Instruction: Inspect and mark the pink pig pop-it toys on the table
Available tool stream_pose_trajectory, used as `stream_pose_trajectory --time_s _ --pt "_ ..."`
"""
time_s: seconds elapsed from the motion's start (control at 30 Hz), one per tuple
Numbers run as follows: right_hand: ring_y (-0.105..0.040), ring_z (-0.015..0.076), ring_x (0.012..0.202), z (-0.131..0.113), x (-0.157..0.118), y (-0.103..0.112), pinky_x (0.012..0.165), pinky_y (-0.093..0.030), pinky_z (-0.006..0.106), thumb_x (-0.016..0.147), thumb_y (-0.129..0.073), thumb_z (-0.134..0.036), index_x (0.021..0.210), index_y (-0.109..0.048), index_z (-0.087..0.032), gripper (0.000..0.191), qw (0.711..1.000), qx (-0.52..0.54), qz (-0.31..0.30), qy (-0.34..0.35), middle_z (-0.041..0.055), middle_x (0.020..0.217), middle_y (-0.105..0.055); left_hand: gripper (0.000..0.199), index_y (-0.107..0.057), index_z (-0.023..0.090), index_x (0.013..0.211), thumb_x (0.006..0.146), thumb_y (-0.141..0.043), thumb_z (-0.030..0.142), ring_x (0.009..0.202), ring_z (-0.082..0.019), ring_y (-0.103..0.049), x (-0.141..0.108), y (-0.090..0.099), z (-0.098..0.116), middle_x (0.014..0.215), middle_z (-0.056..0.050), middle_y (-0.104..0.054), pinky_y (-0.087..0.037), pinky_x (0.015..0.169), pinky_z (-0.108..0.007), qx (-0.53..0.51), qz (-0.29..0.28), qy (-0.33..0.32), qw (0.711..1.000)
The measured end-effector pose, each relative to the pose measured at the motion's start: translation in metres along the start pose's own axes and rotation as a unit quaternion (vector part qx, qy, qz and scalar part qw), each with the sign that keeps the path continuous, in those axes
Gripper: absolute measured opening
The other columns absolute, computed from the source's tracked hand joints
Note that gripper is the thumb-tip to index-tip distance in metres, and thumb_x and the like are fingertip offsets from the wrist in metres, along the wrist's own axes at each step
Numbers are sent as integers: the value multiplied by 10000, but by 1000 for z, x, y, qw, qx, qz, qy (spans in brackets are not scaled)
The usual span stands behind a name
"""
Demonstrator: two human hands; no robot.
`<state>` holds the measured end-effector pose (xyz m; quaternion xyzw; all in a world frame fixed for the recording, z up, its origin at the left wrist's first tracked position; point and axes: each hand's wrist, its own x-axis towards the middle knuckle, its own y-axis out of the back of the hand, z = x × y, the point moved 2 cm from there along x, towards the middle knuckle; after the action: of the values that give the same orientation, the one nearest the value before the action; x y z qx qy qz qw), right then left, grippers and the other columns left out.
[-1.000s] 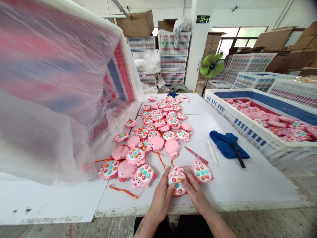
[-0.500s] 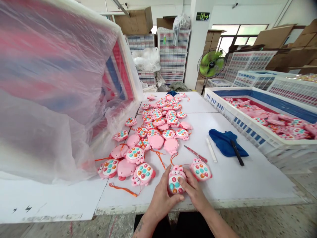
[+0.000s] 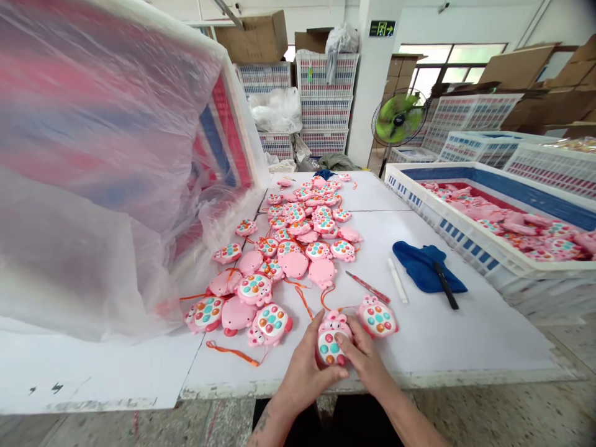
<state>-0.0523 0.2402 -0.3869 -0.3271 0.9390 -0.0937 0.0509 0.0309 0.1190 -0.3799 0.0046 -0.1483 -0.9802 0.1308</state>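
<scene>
Toy (image 3: 328, 352) sits between 2 hands near the front edge of the table (image 3: 470, 341), button side up. Left hand (image 3: 303, 372) grips its left side, fingers along the flank, thumb stretched past the bottom edge. Right hand (image 3: 367, 357) closes on the right side, thumb over the button face. 1 similar toy (image 3: 378, 318) lies just beyond the right fingers; the pile (image 3: 293, 264) spreads farther back.

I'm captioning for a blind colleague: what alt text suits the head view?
A person's left hand and right hand hold a pink button-fronted animal toy near a white table's edge. Similar toys lie piled beyond, with a crate of more at right.
</scene>
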Motion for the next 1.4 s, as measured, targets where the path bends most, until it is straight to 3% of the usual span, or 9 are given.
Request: stream_pose_trajectory --time_s 0.27,0.47,0.63,0.83,0.97,1.03,1.17,1.27,1.4 --pt "-499 289 1235 1 -4 4 1006 -450 422 809 -521 -683 1172 -643 -272 561 997 9 59 -58 62 1265 -609 857 -269 213 1461 736 -721 273 1307 -279 -452 2 -3 -3 1456 -111 -445 -377 1090 -422 19 28 28 999" --pt "-469 282 1277 4 -4 4 1066 -400 434 833 -478 -687 1203 -625 -262 582 999 9 45 -27 68 1301 -592 591 -262 215 1477 948 -412 429 1407 -236 -307 2 3 3 1539 -78 -324 -251 1161 -405 14 11 46 999" --pt "-457 287 1289 2 -2 4 1044 -426 399 801 -600 -609 1278 -557 -242 604 1000 -12 2 9 73 1346 -553 563 -262 215 1480 970 -332 443 1426 -224 -263 1 4 0 1556 -65 -288 -194 1180 -402 11 17 29 999" --pt "-456 247 1288 6 1 11 1065 -395 367 886 -550 -500 1344 -473 -244 530 999 -42 -19 18 75 1396 -496 955 -122 245 1509 776 -700 444 1358 -283 -384 -1 -2 -7 1533 -93 -333 -327 1116 -412 5 -24 -3 1000" --pt "-575 243 1113 5 0 6 934 -477 358 918 -483 -517 1264 -547 -248 444 999 -38 -22 6 72 1215 -620 828 -142 264 1505 846 -630 382 1393 -276 -324 -3 -4 -9 1555 -78 -286 -284 1137 -429 20 -3 2 1000" --pt "-611 244 1026 0 -2 8 867 -500 356 881 -555 -509 1236 -564 -246 441 999 -13 -38 5 65 1150 -647 843 -87 267 1512 860 -606 390 1395 -291 -316 -6 -3 -8 1547 -89 -301 -285 1134 -445 -2 -5 -10 1000" --pt "-587 249 1088 -17 -5 36 922 -472 354 804 -686 -441 1199 -582 -243 454 1000 15 -22 11 60 1190 -638 766 -94 254 1511 898 -514 441 1315 -318 -425 -11 3 -8 1502 -137 -356 -366 1069 -471 -56 -2 -48 997" --pt "-593 236 1046 -25 -2 66 897 -473 344 873 -598 -438 1102 -625 -214 322 996 -73 53 14 73 1133 -653 731 -110 269 1506 909 -508 406 1249 -306 -490 -4 -4 -7 1469 -154 -388 -400 1030 -483 -49 4 -39 998" --pt "-615 238 939 -17 2 75 838 -487 366 918 -509 -411 1033 -627 -198 270 962 -235 104 86 83 1005 -667 937 -141 249 1508 773 -713 363 1408 -332 -248 20 -37 0 1546 -157 -233 -244 1138 -520 18 -16 -69 997"
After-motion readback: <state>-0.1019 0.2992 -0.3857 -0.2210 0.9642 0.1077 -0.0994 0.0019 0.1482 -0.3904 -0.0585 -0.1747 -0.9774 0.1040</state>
